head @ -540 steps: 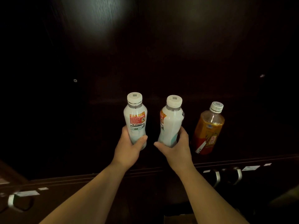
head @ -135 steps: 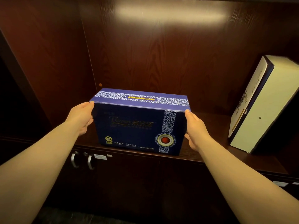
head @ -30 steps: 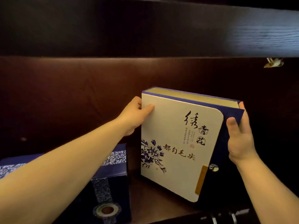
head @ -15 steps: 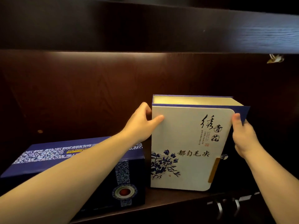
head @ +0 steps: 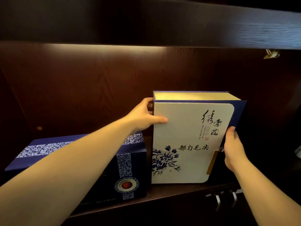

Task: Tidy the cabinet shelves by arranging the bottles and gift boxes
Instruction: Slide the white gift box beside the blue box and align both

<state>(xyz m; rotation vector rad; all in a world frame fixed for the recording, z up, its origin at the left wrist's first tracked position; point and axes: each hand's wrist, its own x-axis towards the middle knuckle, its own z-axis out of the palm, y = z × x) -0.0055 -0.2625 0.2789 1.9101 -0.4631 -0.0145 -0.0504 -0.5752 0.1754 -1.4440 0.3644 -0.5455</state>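
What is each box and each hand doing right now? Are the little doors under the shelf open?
White gift box: upright on the shelf, closed, held on both sides.
Blue gift box: lying flat on the shelf, closed, not held.
Left hand: gripping the white box's left edge.
Right hand: holding the white box's right edge.
Cabinet doors: closed.

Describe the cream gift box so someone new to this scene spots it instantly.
On the lit dark-wood cabinet shelf, look right of the low dark blue box. The cream gift box stands upright there, held between the left hand and right hand. Only it is tall and cream-faced, with black calligraphy and a blue flower.
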